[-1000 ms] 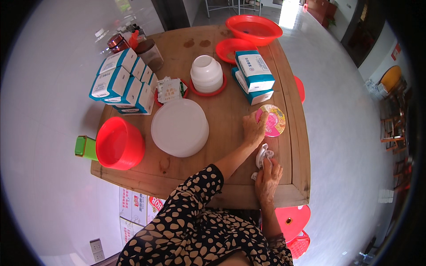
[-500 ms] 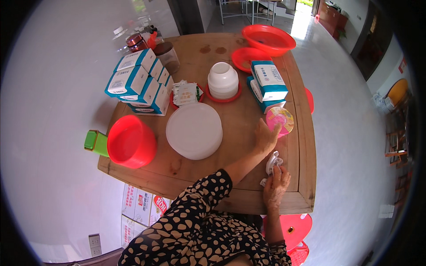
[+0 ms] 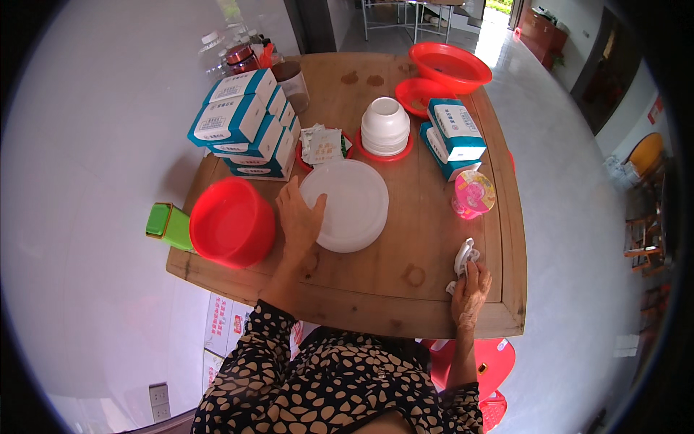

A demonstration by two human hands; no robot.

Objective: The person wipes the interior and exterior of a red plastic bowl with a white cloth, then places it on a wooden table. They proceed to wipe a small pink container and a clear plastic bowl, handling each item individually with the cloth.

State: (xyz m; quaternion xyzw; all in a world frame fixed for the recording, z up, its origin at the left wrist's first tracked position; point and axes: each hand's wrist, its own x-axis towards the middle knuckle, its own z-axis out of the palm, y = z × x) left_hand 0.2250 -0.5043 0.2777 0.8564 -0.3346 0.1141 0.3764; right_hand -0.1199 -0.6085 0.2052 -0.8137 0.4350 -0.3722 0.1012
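My left hand [image 3: 300,218] is at the left edge of a round, pale white plate or lid [image 3: 354,206], its fingers apart and the thumb over the rim. Whether it touches the rim I cannot tell. It holds nothing. Near the table's right front, my right hand [image 3: 471,295] has its fingers closed on a crumpled white tissue [image 3: 465,257], part of which sticks out ahead of the fingertips. Beyond it a pink tub with a patterned lid [image 3: 474,194] stands by itself. To the left of my left hand sits a red plastic basin [image 3: 231,223].
Blue-and-white tissue packs are stacked at the left [image 3: 230,119] and right [image 3: 455,130]. Between them are white bowls [image 3: 384,126] on a red dish and flat sachets [image 3: 322,146]. Red basins [image 3: 450,65] stand at the back right. A green bin [image 3: 170,226] is beside the table's left edge.
My left hand has left the pink tub and swung left across the table to the white plate or lid. My right hand stays on the tissue. The view has shifted slightly.
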